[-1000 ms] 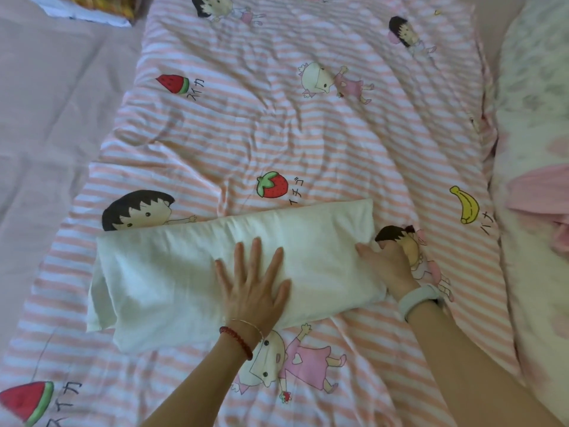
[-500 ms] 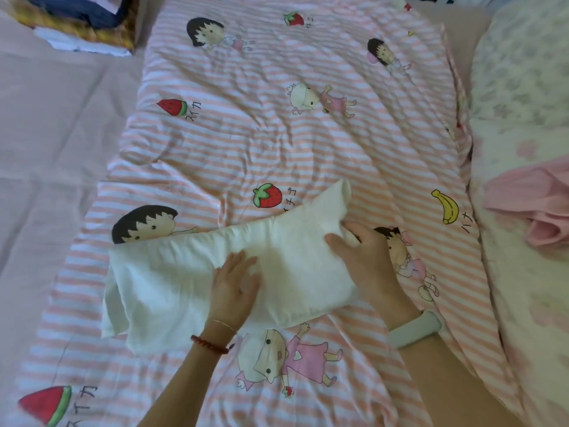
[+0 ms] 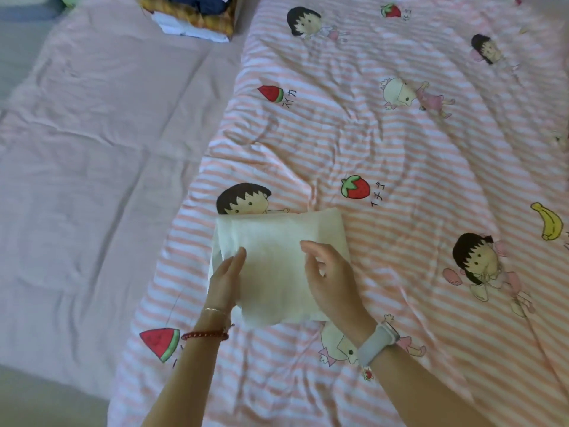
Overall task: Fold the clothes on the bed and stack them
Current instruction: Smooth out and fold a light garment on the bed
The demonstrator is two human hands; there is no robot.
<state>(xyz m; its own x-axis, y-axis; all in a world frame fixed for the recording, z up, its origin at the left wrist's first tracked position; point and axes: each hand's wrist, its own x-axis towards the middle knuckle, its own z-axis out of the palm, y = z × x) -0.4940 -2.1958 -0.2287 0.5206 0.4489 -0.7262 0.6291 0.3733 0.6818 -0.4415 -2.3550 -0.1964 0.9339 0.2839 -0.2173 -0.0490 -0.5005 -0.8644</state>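
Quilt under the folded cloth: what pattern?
Quilt: pink and white stripes with cartoon girls and fruit prints. Head view, the only one.

White garment [image 3: 277, 241] on pink-striped cartoon quilt [image 3: 400, 149]

soft matt white cloth garment [image 3: 277, 266]; striped cotton-like quilt [image 3: 400, 149].

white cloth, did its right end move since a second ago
Yes. The white cloth's right end, once by the doll print, is folded over leftward; the cloth now ends far left of it.
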